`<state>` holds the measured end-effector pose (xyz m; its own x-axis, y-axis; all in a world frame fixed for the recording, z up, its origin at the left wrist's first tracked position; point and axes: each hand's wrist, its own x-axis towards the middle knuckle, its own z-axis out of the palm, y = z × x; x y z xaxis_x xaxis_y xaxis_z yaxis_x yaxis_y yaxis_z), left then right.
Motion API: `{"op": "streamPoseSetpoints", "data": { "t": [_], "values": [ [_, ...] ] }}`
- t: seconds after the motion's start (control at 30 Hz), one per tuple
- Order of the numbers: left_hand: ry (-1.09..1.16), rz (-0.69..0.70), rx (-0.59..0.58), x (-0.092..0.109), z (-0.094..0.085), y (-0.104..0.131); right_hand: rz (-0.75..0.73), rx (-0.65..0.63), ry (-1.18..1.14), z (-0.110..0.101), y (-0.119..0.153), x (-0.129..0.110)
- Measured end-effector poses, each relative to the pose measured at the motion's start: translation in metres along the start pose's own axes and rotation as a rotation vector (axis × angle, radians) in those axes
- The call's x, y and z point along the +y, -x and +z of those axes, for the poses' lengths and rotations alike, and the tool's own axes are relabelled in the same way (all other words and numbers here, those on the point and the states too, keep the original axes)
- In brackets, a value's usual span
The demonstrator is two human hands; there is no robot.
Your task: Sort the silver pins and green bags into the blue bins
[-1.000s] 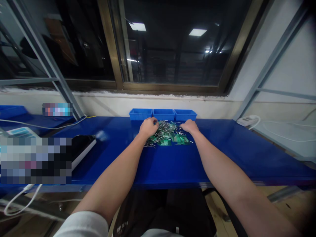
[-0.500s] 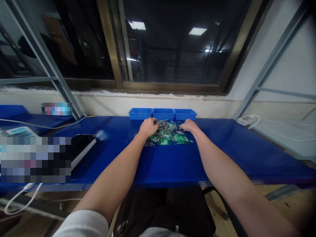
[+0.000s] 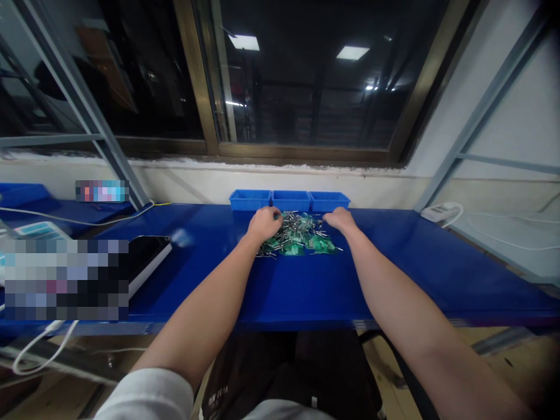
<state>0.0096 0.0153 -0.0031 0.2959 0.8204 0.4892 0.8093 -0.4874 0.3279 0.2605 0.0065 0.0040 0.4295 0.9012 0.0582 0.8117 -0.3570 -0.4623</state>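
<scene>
A loose pile of thin metal pins (image 3: 295, 221) lies on the blue tabletop, mixed with small green plastic bags (image 3: 322, 244). At the pile's left edge is my left hand (image 3: 264, 223), its fingers curled inward and thumb close to them; whatever they may grip is hidden. My right hand (image 3: 341, 219) hovers by the back right edge of the pile, just in front of the right-hand bin. Its fingertips are pressed together, and anything between them is too small to name.
Three blue plastic bins (image 3: 291, 200) stand in a row behind the pile, against the wall. To the left lies a dark-topped device (image 3: 149, 249), partly blurred out, with white cables nearby. A white power strip (image 3: 437, 211) rests at the back right beside the metal frame.
My right hand has shifted slightly right and away from the pins at the pile's edge. My left hand stays at the left side, nearly unmoved. The whole view has shifted a little.
</scene>
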Motion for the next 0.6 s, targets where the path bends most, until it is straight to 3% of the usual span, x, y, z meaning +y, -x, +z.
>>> {"op": "streamPoseSetpoints", "data": {
  "t": [0.43, 0.6],
  "values": [
    [-0.009, -0.018, -0.018, 0.000, -0.001, 0.000, 0.174, 0.336, -0.318, -0.010, -0.021, 0.035],
    [-0.016, -0.011, -0.017, 0.001, -0.002, 0.000, 0.134, 0.267, -0.229, -0.001, -0.021, 0.038]
  ]
}}
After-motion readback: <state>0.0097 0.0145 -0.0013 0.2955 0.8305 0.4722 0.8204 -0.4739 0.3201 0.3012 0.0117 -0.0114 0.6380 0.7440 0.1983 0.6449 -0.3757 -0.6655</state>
